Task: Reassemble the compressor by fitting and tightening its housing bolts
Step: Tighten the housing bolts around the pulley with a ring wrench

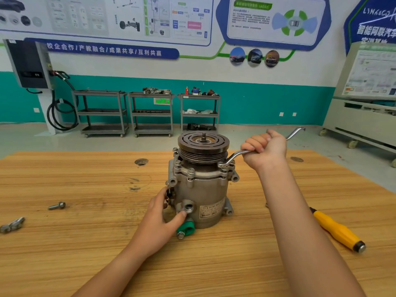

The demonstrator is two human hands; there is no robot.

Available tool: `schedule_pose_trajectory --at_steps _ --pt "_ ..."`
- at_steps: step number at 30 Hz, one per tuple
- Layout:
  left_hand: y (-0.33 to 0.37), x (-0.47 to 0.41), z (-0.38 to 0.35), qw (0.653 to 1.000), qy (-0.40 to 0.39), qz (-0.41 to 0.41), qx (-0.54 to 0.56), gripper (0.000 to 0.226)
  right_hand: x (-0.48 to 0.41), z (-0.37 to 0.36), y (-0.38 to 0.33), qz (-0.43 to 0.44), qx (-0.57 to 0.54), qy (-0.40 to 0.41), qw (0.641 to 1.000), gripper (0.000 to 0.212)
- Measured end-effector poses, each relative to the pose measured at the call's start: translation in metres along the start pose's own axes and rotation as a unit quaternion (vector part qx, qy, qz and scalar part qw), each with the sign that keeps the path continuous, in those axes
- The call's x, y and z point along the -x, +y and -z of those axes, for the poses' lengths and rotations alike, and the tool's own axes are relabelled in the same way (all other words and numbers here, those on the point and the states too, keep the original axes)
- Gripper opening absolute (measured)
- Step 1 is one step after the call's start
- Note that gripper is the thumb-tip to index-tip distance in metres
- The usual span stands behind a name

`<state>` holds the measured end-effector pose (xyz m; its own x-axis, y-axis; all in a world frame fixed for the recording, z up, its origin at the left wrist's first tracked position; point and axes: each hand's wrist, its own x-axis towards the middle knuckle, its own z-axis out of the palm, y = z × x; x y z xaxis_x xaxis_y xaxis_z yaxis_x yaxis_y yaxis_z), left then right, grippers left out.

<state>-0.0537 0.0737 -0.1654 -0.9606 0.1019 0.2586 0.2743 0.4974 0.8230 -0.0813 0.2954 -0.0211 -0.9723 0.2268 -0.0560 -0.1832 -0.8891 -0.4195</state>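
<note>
A grey metal compressor (205,189) stands upright on the wooden table (85,243), its grooved pulley (203,144) on top. Several housing bolts (190,171) stick up around its upper flange. My right hand (264,150) grips the shaft of an offset ring wrench (232,157), whose ring end sits on a bolt at the flange's right side. My left hand (165,213) holds the compressor's lower left side, thumb by the round port (188,207). A green cap (186,228) sits at the base.
A loose bolt (57,206) and a metal bracket (11,225) lie on the table at the left. A yellow-handled screwdriver (337,230) lies at the right. Three metal carts (150,112) stand by the far wall, and a white cabinet (364,116) at the right.
</note>
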Motion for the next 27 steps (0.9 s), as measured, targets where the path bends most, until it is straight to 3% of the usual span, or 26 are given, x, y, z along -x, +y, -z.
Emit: schedule_pose_trajectory --at_steps 12,15,18,19,21,23,25,27 --pt "-0.002 -0.001 -0.003 1.0 0.009 -0.008 -0.004 0.078 0.01 0.009 -0.004 0.046 -0.009 -0.009 0.999 0.064" --pt "-0.002 -0.001 -0.002 1.0 0.011 -0.005 -0.001 0.079 0.032 0.024 0.006 0.109 -0.018 -0.016 0.994 0.062" --pt "-0.003 -0.002 -0.002 1.0 0.009 -0.008 -0.004 0.078 0.058 0.04 0.024 0.232 0.072 -0.065 0.968 0.061" --pt "-0.003 -0.001 -0.002 1.0 0.01 -0.009 -0.003 0.078 0.065 0.039 0.034 0.252 0.151 -0.076 0.953 0.059" --pt "0.0 0.0 -0.001 1.0 0.009 -0.005 -0.001 0.078 0.071 0.031 0.061 0.25 0.364 -0.11 0.891 0.05" --pt "0.004 0.0 0.0 1.0 -0.004 -0.015 0.023 0.073 0.083 0.024 0.094 0.454 0.483 -0.145 0.735 0.043" --pt "0.007 0.001 0.001 0.999 -0.006 -0.036 0.04 0.069 0.089 0.022 0.122 0.562 0.534 -0.186 0.604 0.041" --pt "0.007 0.001 0.001 0.998 -0.009 -0.055 0.026 0.063 0.08 0.014 0.134 0.558 0.582 -0.198 0.558 0.043"
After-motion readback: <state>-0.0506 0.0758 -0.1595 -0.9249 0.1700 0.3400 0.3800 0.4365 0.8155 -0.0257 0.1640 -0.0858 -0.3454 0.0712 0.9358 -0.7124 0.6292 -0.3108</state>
